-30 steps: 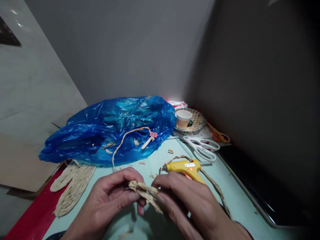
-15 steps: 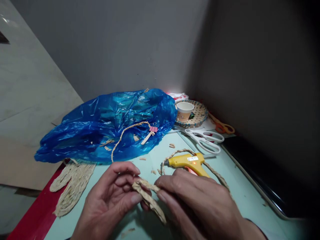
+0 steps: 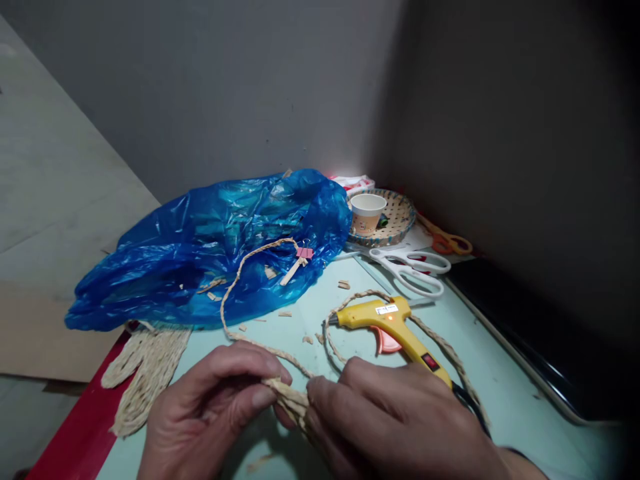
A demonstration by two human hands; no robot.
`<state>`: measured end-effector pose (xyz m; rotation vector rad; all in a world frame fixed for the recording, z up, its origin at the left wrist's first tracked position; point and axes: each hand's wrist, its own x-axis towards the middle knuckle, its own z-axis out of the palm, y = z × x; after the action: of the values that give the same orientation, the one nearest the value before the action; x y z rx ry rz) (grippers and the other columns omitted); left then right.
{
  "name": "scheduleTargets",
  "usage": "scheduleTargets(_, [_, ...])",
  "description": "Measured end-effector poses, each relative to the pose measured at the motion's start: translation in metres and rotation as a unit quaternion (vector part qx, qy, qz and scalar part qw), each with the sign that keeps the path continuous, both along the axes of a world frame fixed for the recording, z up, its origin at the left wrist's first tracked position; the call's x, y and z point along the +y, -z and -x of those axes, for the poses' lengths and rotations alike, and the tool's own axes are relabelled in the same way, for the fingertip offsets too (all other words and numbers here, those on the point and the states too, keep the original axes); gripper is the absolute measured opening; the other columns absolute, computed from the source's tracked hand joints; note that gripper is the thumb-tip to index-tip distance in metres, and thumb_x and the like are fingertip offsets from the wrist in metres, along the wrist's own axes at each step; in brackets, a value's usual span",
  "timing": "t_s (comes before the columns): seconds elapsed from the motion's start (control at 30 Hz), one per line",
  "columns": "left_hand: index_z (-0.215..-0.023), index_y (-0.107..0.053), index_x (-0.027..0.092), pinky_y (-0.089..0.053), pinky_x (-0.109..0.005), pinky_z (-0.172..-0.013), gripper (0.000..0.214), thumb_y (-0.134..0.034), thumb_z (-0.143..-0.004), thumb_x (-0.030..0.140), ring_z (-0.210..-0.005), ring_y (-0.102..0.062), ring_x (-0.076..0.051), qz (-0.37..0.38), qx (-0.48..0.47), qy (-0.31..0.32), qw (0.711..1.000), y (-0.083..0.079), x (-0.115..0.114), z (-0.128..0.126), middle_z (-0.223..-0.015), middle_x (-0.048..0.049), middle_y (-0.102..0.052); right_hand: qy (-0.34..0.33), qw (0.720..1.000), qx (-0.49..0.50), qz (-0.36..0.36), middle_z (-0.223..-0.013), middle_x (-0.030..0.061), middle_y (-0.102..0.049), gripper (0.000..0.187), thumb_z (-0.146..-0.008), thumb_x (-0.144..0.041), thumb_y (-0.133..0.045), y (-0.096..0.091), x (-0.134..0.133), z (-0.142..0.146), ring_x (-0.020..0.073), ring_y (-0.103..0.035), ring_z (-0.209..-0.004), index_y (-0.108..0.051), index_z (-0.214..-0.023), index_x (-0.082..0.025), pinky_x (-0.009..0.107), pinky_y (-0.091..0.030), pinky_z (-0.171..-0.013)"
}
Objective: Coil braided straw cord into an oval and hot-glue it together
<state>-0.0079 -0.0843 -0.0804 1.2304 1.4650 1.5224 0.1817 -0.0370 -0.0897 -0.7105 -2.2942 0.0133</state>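
Observation:
Between my two hands is a folded piece of braided straw cord, pale tan. My left hand pinches its upper left end between thumb and fingers. My right hand grips the other side, fingertips closed on it, hiding its lower part. A thin length of the cord runs from behind my fingers up onto a blue plastic bag, where a pink binder clip holds its end. Just beyond my right hand lies a yellow glue gun with an orange trigger and a lit light. Cord loops around it.
A coiled straw piece lies at the left table edge. White-handled scissors, orange-handled scissors, a paper cup and a woven basket stand behind. A black flat device lies right. Straw scraps dot the table.
My hands have drawn closer together around the folded cord, and its loose lower end is now covered by my right hand. My right hand has shifted down, showing more of the glue gun.

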Motion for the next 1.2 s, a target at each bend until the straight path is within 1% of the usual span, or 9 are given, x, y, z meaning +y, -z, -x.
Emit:
scheduleTargets(0.1, [-0.073, -0.081, 0.034, -0.057, -0.018, -0.068, 0.009, -0.084, -0.072, 0.026, -0.074, -0.068, -0.015, -0.025, 0.024, -0.013, 0.999, 0.002, -0.001, 0.001, -0.071, 0.0041, -0.076, -0.018, 1.0, 0.01, 0.0, -0.057, -0.0089, -0.048, 0.018, -0.091, -0.014, -0.052, 0.0, 0.0, 0.0, 0.0108, -0.038, -0.043, -0.054, -0.077, -0.025, 0.031, -0.019, -0.039])
scheduleTargets(0.3, [-0.078, -0.083, 0.037, -0.055, -0.014, -0.071, 0.018, -0.08, -0.074, 0.02, -0.073, -0.069, -0.012, -0.054, 0.121, -0.005, 0.991, 0.002, -0.001, 0.005, -0.073, 0.0068, -0.077, -0.025, 0.993, 0.115, 0.002, -0.057, -0.008, -0.046, 0.019, -0.089, -0.01, -0.046, 0.009, -0.001, 0.005, 0.0116, -0.03, -0.044, -0.057, -0.081, -0.023, 0.031, -0.015, -0.039])
scheduleTargets(0.4, [-0.081, -0.083, 0.037, -0.054, -0.012, -0.065, 0.018, -0.078, -0.076, 0.02, -0.071, -0.068, -0.01, -0.052, 0.124, 0.018, 0.991, 0.0, -0.001, 0.004, -0.075, 0.0066, -0.076, -0.048, 0.995, 0.091, 0.012, -0.059, -0.0067, -0.051, 0.015, -0.083, -0.009, -0.049, 0.01, -0.002, 0.005, 0.0118, -0.031, -0.045, -0.058, -0.085, -0.022, 0.031, -0.015, -0.039])
scheduleTargets(0.53, [-0.077, -0.084, 0.039, -0.054, -0.014, -0.059, 0.023, -0.078, -0.074, 0.017, -0.067, -0.069, -0.012, -0.04, 0.13, 0.012, 0.991, -0.003, 0.0, 0.001, -0.073, 0.0059, -0.077, -0.038, 0.994, 0.093, 0.037, -0.057, -0.0057, -0.05, 0.012, -0.076, -0.012, -0.052, 0.009, -0.002, 0.006, 0.013, -0.027, -0.042, -0.054, -0.076, -0.024, 0.032, -0.01, -0.039])
scheduleTargets(0.63, [-0.072, -0.083, 0.04, -0.054, -0.016, -0.061, 0.028, -0.078, -0.068, 0.012, -0.069, -0.069, -0.014, -0.026, 0.139, -0.002, 0.99, -0.003, 0.0, 0.002, -0.071, 0.0065, -0.077, -0.035, 0.991, 0.106, 0.079, -0.053, -0.0064, -0.046, 0.013, -0.07, -0.014, -0.053, 0.009, -0.001, 0.008, 0.0127, -0.022, -0.041, -0.046, -0.067, -0.025, 0.032, -0.008, -0.039])
scheduleTargets(0.73, [-0.068, -0.082, 0.038, -0.055, -0.019, -0.06, 0.025, -0.078, -0.068, 0.014, -0.064, -0.069, -0.015, -0.016, 0.141, -0.004, 0.99, -0.003, 0.001, 0.003, -0.068, 0.0057, -0.077, -0.061, 0.983, 0.114, 0.133, -0.051, -0.0076, -0.043, 0.019, -0.07, -0.013, -0.056, 0.004, 0.003, 0.009, 0.0101, -0.029, -0.04, -0.042, -0.063, -0.024, 0.03, -0.013, -0.039])
scheduleTargets(0.87, [-0.068, -0.082, 0.038, -0.055, -0.019, -0.058, 0.022, -0.077, -0.07, 0.017, -0.059, -0.069, -0.015, 0.002, 0.152, -0.002, 0.988, -0.002, 0.001, 0.001, -0.065, 0.0056, -0.076, -0.088, 0.946, 0.071, 0.304, -0.05, -0.0089, -0.047, 0.026, -0.075, -0.009, -0.061, -0.014, 0.009, 0.002, 0.007, -0.041, -0.044, -0.045, -0.057, -0.02, 0.026, -0.024, -0.046])
scheduleTargets(0.97, [-0.07, -0.081, 0.036, -0.056, -0.018, -0.055, 0.016, -0.076, -0.072, 0.021, -0.053, -0.069, -0.013, 0.041, 0.118, -0.008, 0.992, 0.0, 0.0, -0.004, -0.063, 0.0061, -0.075, -0.069, 0.914, 0.009, 0.4, -0.051, -0.0087, -0.043, 0.027, -0.082, -0.014, -0.059, -0.025, 0.012, -0.005, 0.0079, -0.041, -0.047, -0.047, -0.059, -0.021, 0.025, -0.026, -0.048])
scheduleTargets(1.2, [-0.071, -0.079, 0.029, -0.058, -0.019, -0.055, 0.003, -0.079, -0.07, 0.027, -0.053, -0.071, -0.014, 0.107, 0.029, -0.039, 0.993, 0.005, -0.001, -0.015, -0.068, 0.0046, -0.077, -0.053, 0.914, -0.019, 0.403, -0.053, -0.0085, -0.039, 0.028, -0.09, -0.024, -0.055, -0.023, 0.013, -0.01, 0.01, -0.038, -0.051, -0.047, -0.062, -0.023, 0.024, -0.03, -0.054])
